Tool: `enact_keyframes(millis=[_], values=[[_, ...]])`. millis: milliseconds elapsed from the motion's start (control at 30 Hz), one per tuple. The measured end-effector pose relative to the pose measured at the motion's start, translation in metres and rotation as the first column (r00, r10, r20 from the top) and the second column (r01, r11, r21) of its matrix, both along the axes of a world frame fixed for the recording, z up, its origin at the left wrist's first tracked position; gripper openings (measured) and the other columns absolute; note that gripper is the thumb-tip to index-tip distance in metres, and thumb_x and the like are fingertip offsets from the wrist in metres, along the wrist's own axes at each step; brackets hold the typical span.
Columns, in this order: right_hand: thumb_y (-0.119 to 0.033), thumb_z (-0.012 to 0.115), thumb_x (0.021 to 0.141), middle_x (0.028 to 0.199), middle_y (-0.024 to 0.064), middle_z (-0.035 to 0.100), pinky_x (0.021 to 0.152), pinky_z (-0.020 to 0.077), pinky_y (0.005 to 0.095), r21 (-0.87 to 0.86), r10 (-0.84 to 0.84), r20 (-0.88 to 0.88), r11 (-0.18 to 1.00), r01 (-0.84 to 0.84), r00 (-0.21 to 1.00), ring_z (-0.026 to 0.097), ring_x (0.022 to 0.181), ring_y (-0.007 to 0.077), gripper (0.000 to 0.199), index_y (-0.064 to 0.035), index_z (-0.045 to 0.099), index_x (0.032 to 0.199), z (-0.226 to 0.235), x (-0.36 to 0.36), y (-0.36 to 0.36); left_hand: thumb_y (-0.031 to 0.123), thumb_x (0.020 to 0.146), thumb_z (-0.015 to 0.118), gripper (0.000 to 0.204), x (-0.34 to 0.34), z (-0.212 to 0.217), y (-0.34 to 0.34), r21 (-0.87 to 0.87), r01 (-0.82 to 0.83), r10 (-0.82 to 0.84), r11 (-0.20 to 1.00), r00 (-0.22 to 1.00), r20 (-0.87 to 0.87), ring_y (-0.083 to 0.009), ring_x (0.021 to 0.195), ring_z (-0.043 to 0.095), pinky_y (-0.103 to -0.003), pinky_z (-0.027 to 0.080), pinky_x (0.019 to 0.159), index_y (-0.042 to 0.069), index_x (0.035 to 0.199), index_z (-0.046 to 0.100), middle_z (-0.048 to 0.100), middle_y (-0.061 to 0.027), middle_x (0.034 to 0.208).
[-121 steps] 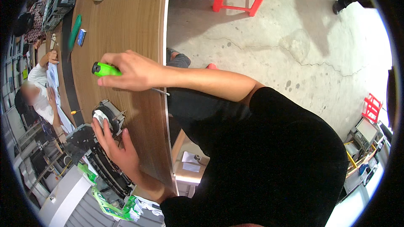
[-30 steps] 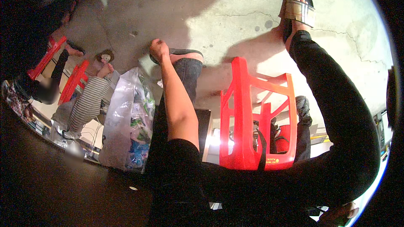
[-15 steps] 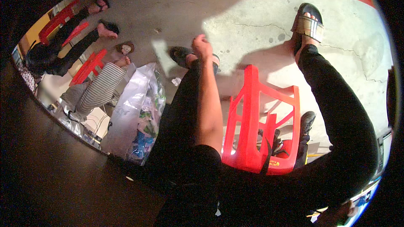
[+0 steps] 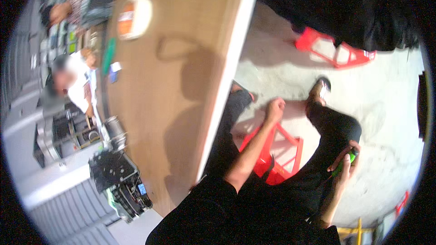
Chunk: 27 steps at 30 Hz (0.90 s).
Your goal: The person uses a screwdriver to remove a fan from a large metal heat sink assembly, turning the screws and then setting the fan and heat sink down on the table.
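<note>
My left hand [image 4: 275,110] is raised over the floor, just above a red plastic stool [image 4: 265,161]. Its fingers are curled in, and whatever they may hold is hidden. My right hand [image 4: 349,165] is beside my bent right knee. It is closed around a small bright green object with a dark end [image 4: 341,165], whose kind I cannot make out. Both hands are apart from the table.
A brown table [image 4: 195,18] with a pale edge stands on the left. On it lie a round white-and-orange item [image 4: 136,17] and a long green item [image 4: 109,56]. A black boxy device [image 4: 118,177], a co-worker [image 4: 77,79] and another red stool [image 4: 336,50] are around.
The view has swung, bringing the tabletop in on the left. My right hand, only partly seen at the lower right before, now shows with the green object. My left hand stays curled.
</note>
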State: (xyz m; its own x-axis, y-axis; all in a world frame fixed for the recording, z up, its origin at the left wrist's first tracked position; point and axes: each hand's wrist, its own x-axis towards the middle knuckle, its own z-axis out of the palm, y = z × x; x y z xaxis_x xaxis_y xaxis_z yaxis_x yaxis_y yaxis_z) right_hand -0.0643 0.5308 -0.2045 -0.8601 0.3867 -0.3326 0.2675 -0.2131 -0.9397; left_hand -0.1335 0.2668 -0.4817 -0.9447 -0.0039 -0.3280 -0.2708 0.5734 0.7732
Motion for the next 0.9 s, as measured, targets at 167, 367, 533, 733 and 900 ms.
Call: enact_keyframes(millis=[167,367,533,733,900], values=[[-0.026,0.049,0.102,0.062,0.0023,0.046,0.037,0.0408,0.0255,-0.070,0.140,0.043,0.988,-0.137,0.989,0.043,0.042,0.0098,0.028,-0.0044,0.050,0.119,-0.011,-0.017,-0.018,0.008,0.087,0.066,0.009,0.033,0.094,0.004,0.172,-0.109,0.098,0.979,0.993,0.070,-0.0153,0.078,0.065,-0.032,0.052,0.072,0.002,0.093,0.064,0.069,-0.0085,0.082],[-0.038,0.048,0.102,0.059,0.0005,0.046,0.037,0.0410,0.0255,-0.252,0.344,-0.062,0.903,-0.348,0.937,0.041,0.040,0.0099,0.031,-0.0074,0.052,0.101,0.024,-0.052,-0.070,0.010,0.091,0.064,0.010,0.081,0.201,-0.027,0.371,-0.089,0.110,0.924,0.993,-0.035,-0.0166,0.075,0.064,-0.034,0.051,0.068,0.001,0.091,0.061,0.066,-0.0082,0.079],[-0.036,0.044,0.103,0.056,0.0020,0.043,0.035,0.0414,0.0260,-0.300,0.465,-0.483,0.708,-0.639,0.742,0.040,0.037,0.0110,0.031,-0.0055,0.052,0.104,0.134,-0.085,-0.161,0.010,0.091,0.063,0.009,0.119,0.292,-0.048,0.444,-0.017,0.098,0.896,0.982,-0.159,-0.0123,0.075,0.063,-0.031,0.051,0.067,0.001,0.093,0.061,0.065,-0.0051,0.078],[-0.031,0.047,0.103,0.066,0.0001,0.048,0.043,0.0381,0.0236,0.241,0.759,-0.336,0.641,-0.728,0.557,0.045,0.049,0.0088,0.035,-0.0074,0.054,0.128,0.193,-0.107,-0.277,0.010,0.089,0.065,0.010,0.152,0.373,-0.077,0.417,0.212,-0.121,0.884,0.965,-0.233,-0.0248,0.080,0.066,-0.039,0.051,0.070,0.002,0.091,0.060,0.066,-0.0126,0.082],[-0.032,0.052,0.102,0.067,0.0013,0.051,0.042,0.0419,0.0251,0.303,0.736,-0.244,0.677,-0.671,0.631,0.050,0.053,0.0090,0.034,-0.0084,0.057,0.125,0.164,-0.136,-0.298,0.009,0.081,0.063,0.012,0.175,0.404,-0.094,0.318,0.333,-0.123,0.888,0.836,-0.534,-0.0345,0.080,0.064,-0.044,0.049,0.072,0.000,0.087,0.060,0.063,-0.0164,0.079]])
